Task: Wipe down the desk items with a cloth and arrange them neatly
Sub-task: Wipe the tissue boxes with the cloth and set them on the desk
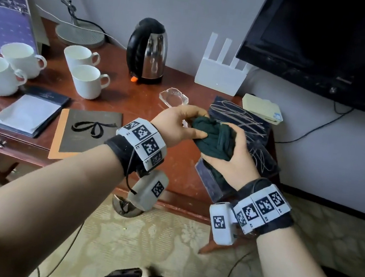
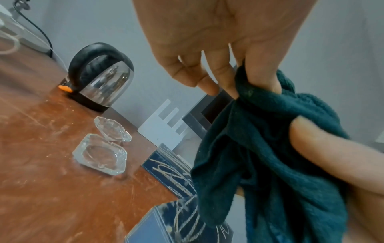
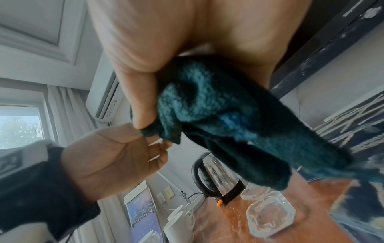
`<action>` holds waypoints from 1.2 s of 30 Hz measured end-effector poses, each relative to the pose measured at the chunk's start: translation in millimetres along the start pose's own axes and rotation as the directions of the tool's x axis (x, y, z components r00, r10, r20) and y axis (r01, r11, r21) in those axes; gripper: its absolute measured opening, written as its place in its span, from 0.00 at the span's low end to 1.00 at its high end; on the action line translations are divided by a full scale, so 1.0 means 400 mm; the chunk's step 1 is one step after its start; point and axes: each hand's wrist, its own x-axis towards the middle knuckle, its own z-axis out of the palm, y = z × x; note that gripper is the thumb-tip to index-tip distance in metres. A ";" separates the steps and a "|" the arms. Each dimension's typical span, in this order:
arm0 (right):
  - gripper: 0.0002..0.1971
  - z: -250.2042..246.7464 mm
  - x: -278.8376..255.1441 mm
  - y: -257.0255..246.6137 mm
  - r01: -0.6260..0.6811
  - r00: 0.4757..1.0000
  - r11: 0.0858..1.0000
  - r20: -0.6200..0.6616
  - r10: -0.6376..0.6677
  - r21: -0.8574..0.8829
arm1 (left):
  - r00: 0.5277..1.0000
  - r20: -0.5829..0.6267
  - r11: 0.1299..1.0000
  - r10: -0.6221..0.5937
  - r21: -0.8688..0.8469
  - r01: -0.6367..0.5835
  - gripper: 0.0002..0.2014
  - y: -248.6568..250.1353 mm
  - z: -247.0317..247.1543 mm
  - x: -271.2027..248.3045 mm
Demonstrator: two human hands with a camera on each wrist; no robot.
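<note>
Bunching the dark green cloth (image 1: 212,138) above the desk (image 1: 117,95) near its right front edge, right hand (image 1: 233,155) wrapped round the wad, left hand (image 1: 179,123) pinching a corner. Risking a trailing fold snagging the glass ashtrays (image 2: 99,154) below. Open room mid-desk, between mugs (image 1: 88,81) and scribbled dark box (image 1: 245,124).

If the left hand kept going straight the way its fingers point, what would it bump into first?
The left hand points rightward at the dark green cloth, whose edge its fingertips already pinch. Right behind the cloth is the right hand, gripping it. Depth beyond is unclear.
</note>
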 end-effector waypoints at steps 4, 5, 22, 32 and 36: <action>0.30 -0.032 -0.047 0.013 0.020 1.000 1.000 -0.001 -0.020 -0.012 | 0.997 -0.079 0.992 0.002 0.128 0.008 0.17 -0.002 0.055 -0.010; 0.28 -0.045 -0.054 0.019 0.014 1.000 1.000 -0.012 -0.014 -0.023 | 0.997 -0.076 0.989 -0.003 0.149 0.014 0.19 0.000 0.068 -0.013; 0.28 -0.203 0.113 0.289 0.300 0.921 0.818 0.373 -0.113 -0.491 | 0.751 -0.082 0.731 -0.656 0.182 0.658 0.56 -0.205 0.471 -0.086; 0.20 -0.154 0.069 0.343 0.391 0.838 0.716 0.545 -0.017 -0.578 | 0.811 -0.122 0.809 -0.572 0.079 0.582 0.40 -0.256 0.517 -0.049; 0.19 -0.242 0.051 0.346 0.467 0.690 0.650 0.707 0.157 -0.600 | 0.817 -0.130 0.814 -0.562 0.087 0.574 0.48 -0.270 0.520 -0.050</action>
